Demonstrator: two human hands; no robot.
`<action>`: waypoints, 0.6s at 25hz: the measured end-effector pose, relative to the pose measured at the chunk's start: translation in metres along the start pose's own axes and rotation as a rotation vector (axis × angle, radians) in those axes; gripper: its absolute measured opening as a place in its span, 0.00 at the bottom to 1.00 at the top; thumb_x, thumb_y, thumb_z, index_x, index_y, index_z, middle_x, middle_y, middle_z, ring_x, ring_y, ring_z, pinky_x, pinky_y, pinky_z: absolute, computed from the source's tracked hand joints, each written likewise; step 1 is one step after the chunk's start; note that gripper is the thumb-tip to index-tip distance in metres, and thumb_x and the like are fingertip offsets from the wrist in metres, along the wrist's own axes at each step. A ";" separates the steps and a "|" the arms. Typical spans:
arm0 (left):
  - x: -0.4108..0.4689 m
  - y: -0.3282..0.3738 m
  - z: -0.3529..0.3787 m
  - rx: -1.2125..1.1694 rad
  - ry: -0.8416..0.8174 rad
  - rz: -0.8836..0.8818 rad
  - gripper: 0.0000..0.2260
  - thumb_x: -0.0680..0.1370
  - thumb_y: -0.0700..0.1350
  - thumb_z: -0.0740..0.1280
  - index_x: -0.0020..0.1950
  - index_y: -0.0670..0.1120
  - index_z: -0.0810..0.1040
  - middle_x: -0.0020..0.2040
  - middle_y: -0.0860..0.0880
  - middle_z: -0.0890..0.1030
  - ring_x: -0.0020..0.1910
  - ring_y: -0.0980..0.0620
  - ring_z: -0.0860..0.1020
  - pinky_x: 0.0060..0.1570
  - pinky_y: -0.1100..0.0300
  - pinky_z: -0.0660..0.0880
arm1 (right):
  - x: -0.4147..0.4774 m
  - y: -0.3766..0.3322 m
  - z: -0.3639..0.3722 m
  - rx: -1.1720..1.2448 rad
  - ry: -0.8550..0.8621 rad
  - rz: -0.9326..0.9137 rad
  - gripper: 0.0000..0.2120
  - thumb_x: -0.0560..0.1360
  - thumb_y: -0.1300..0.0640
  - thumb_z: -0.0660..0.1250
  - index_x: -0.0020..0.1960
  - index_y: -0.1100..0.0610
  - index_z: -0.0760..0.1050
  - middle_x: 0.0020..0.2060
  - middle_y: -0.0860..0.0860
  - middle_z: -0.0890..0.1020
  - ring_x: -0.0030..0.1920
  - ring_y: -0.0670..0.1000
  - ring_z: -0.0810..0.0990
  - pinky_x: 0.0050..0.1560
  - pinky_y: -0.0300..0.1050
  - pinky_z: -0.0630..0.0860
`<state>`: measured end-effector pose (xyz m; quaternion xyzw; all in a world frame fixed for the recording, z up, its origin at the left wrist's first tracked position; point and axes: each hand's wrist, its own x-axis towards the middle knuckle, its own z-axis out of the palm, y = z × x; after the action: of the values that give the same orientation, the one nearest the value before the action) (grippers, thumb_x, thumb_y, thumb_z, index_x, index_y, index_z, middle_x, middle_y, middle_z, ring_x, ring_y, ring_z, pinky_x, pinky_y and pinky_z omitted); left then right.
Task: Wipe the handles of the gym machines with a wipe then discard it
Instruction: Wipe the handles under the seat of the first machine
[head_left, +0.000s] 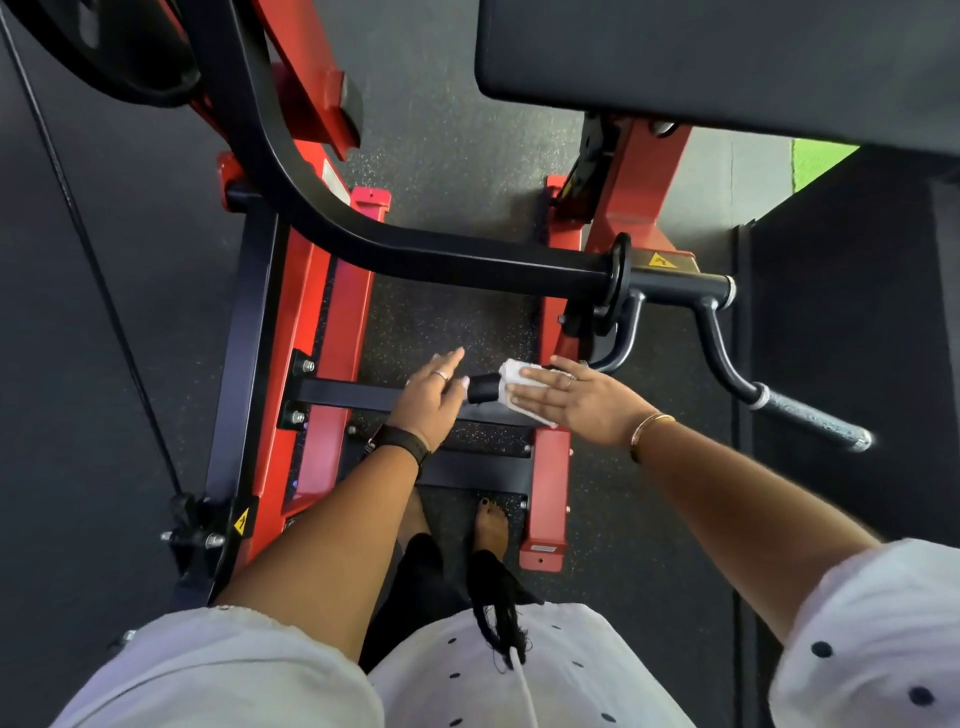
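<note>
A white wipe (511, 375) is wrapped over a black machine handle (484, 388) at the middle of the view. My right hand (569, 399) lies flat on the wipe with straight fingers, pressing it onto the handle. My left hand (434, 395) sits just left of the handle's free end, fingers loose and straight, holding nothing. A second handle (810, 418) with a knurled grey grip sticks out at the right, untouched.
The red and black machine frame (332, 312) surrounds the handles, with a black curved arm (415, 249) above them. A black pad (717, 57) is at the upper right and a weight plate (104, 47) at the upper left. My bare feet stand on speckled dark flooring (447, 322).
</note>
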<state>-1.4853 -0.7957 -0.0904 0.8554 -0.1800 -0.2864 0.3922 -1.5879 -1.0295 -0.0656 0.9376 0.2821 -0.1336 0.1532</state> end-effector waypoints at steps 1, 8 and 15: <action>0.000 -0.001 0.002 0.154 -0.048 0.107 0.22 0.82 0.44 0.59 0.75 0.45 0.62 0.75 0.45 0.64 0.76 0.49 0.58 0.72 0.58 0.56 | -0.003 -0.001 0.000 0.033 -0.007 0.101 0.27 0.77 0.61 0.48 0.75 0.54 0.59 0.74 0.50 0.63 0.74 0.53 0.61 0.72 0.53 0.55; -0.009 -0.003 0.031 0.759 -0.231 0.170 0.36 0.79 0.46 0.60 0.78 0.44 0.40 0.78 0.47 0.39 0.77 0.50 0.38 0.75 0.56 0.48 | 0.037 -0.062 -0.006 0.311 -0.009 0.394 0.30 0.75 0.61 0.41 0.77 0.56 0.43 0.77 0.54 0.49 0.77 0.54 0.46 0.75 0.53 0.44; -0.006 0.007 0.023 0.769 -0.306 0.140 0.38 0.77 0.44 0.62 0.77 0.43 0.38 0.79 0.44 0.40 0.77 0.47 0.40 0.75 0.54 0.51 | -0.038 -0.015 0.015 0.217 -0.050 0.497 0.31 0.74 0.65 0.44 0.76 0.57 0.42 0.76 0.55 0.52 0.76 0.54 0.51 0.74 0.52 0.42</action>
<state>-1.5056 -0.8097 -0.0954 0.8728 -0.3876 -0.2951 0.0317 -1.6294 -1.0412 -0.0695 0.9854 0.0236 -0.1446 0.0868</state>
